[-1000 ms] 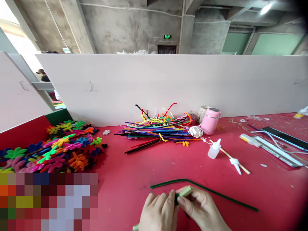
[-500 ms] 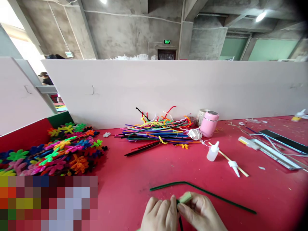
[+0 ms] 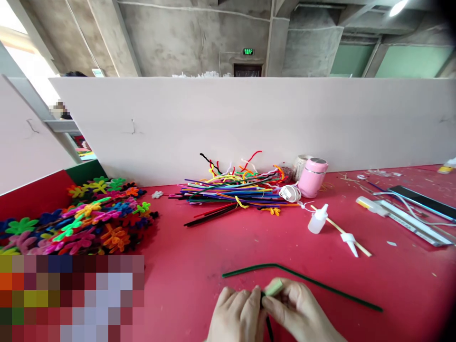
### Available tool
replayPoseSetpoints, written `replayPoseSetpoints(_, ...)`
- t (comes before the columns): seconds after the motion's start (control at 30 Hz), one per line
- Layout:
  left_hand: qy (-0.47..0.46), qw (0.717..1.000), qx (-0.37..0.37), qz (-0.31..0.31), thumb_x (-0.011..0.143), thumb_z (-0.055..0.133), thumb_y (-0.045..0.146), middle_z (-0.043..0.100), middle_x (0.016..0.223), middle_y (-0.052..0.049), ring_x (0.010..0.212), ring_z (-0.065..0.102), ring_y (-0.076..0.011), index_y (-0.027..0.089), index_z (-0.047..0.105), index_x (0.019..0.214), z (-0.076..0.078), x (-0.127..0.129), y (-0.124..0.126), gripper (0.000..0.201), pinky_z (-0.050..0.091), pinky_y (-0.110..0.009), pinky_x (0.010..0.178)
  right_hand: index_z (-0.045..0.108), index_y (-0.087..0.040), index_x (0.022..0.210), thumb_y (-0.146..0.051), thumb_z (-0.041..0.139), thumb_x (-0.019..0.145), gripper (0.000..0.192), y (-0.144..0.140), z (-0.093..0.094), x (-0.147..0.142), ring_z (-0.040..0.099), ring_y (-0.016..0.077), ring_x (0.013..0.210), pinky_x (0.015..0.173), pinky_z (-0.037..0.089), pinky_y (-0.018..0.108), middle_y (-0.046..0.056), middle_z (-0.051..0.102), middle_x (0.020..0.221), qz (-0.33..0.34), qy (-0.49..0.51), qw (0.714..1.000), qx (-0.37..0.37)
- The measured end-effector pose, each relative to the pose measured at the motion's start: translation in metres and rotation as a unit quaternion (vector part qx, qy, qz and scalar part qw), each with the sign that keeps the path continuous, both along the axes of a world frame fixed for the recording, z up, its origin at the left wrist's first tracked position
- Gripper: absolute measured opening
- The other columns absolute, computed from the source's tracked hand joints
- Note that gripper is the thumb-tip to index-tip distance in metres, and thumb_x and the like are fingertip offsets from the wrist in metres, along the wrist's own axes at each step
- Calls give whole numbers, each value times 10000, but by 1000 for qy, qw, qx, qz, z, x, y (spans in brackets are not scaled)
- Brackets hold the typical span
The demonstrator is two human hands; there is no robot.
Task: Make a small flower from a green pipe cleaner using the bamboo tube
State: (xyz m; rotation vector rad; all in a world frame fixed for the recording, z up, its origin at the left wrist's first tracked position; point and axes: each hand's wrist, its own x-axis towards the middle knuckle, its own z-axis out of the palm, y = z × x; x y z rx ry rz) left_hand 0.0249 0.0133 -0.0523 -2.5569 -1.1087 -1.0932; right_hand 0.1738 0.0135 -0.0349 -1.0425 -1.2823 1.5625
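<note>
At the bottom edge my left hand [image 3: 233,316] and my right hand [image 3: 302,313] meet fingertip to fingertip. Between them they pinch a short pale green stick [image 3: 273,287] with a dark green pipe cleaner wound at its near end. My right fingers close over the stick's tip. Just beyond the hands a long dark green pipe cleaner [image 3: 302,280], bent in the middle, lies on the red table [image 3: 199,247].
A heap of pipe-cleaner flowers [image 3: 89,218] fills the left. Straight coloured pipe cleaners [image 3: 231,192] lie by the white partition [image 3: 249,123], beside a pink cup [image 3: 312,178]. A small glue bottle [image 3: 317,221], a wooden skewer [image 3: 342,231] and a white nozzle [image 3: 349,241] sit right of centre.
My hands stay in place and keep working the green stick; its visible end has shortened slightly under my right fingers. Only the camera view has shifted a little.
</note>
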Motion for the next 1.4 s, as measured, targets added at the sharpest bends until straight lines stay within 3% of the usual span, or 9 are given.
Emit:
replayPoseSetpoints(0.13, -90, 984, -153, 9, 770, 474, 142, 689, 741, -88, 616, 642, -178, 99, 562, 1019, 11, 3, -6, 268, 515, -292, 590, 575, -132, 713, -389, 573, 766, 262, -2, 8, 3, 455, 114, 622, 612, 397, 217, -5, 525, 644, -6, -5, 1000, 8)
replayPoseSetpoints(0.2, -155, 957, -247, -8, 772, 471, 144, 694, 773, -84, 647, 639, -175, 106, 566, 1068, 19, 6, -8, 313, 514, -288, 619, 561, -135, 671, -390, 558, 779, 277, -3, 7, 5, 417, 94, 566, 550, 369, 194, -30, 477, 587, -8, -25, 1000, 12)
replayPoseSetpoints(0.33, -296, 837, -456, -59, 783, 484, 153, 694, 842, -44, 757, 615, -157, 167, 630, 1018, 33, 10, -5, 276, 491, -258, 705, 549, -141, 645, -414, 502, 811, 323, -2, 7, 10, 369, 81, 505, 483, 319, 188, -51, 404, 528, -9, -68, 998, 15)
replayPoseSetpoints(0.43, -369, 764, -526, -64, 752, 532, 169, 670, 679, -21, 596, 569, -121, 154, 651, 996, 38, 10, -1, 272, 482, -215, 559, 575, -146, 698, -390, 461, 839, 304, 0, 11, 11, 459, 113, 618, 596, 385, 218, -17, 479, 628, 1, -73, 996, 49)
replayPoseSetpoints(0.53, -392, 727, -561, -49, 725, 558, 170, 571, 492, 21, 417, 425, -62, 146, 664, 979, 39, 8, 1, 276, 368, -151, 382, 596, -148, 761, -347, 462, 843, 253, 0, 15, 11, 516, 154, 758, 698, 411, 251, 22, 543, 774, 24, -80, 993, 81)
replayPoseSetpoints(0.63, -405, 704, -581, -53, 728, 552, 174, 518, 464, 35, 369, 341, -36, 136, 672, 955, 39, 7, 2, 260, 281, -134, 330, 595, -138, 822, -321, 473, 841, 220, -1, 15, 11, 534, 151, 746, 666, 421, 238, 27, 573, 771, 65, -83, 992, 68)
replayPoseSetpoints(1.0, -383, 680, -624, -48, 746, 553, 239, 537, 534, 19, 376, 308, -27, 99, 644, 968, 40, 5, 4, 277, 234, -160, 358, 553, -138, 650, -247, 469, 846, 239, -3, 13, 11, 438, 80, 533, 498, 331, 179, -28, 535, 587, 48, -148, 984, 87)
replayPoseSetpoints(1.27, -451, 589, -665, -94, 789, 509, 355, 524, 552, -2, 416, 334, -40, 87, 632, 819, 36, 3, 5, 295, 240, -172, 396, 563, -129, 701, -272, 458, 851, 232, -1, 7, 13, 390, 85, 533, 489, 309, 195, -21, 487, 589, 58, -155, 983, 80)
replayPoseSetpoints(1.4, -453, 584, -667, -98, 756, 562, 337, 531, 568, -4, 434, 356, -45, 95, 630, 843, 35, 2, 6, 266, 258, -172, 412, 560, -127, 705, -277, 455, 854, 236, -1, 5, 14, 373, 82, 529, 483, 300, 197, -23, 478, 590, 64, -154, 983, 81)
